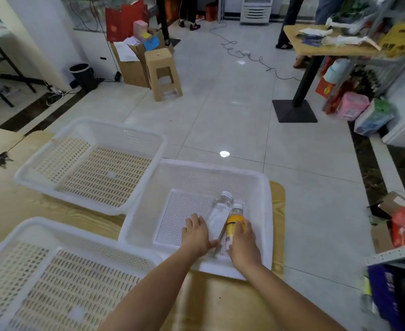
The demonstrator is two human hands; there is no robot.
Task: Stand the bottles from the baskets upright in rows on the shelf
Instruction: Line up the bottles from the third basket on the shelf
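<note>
Orange bottle [234, 222] clamped under curled fingers of right hand [243, 244]; clear bottle [220, 210] just right of flat left hand [196, 235] fingers; both lie lengthwise, pointing away.

Glossy pale floor tiles [232, 103] carry a tan stool [164, 72], a black bin [83, 75] and a pedestal table [316, 44].
</note>
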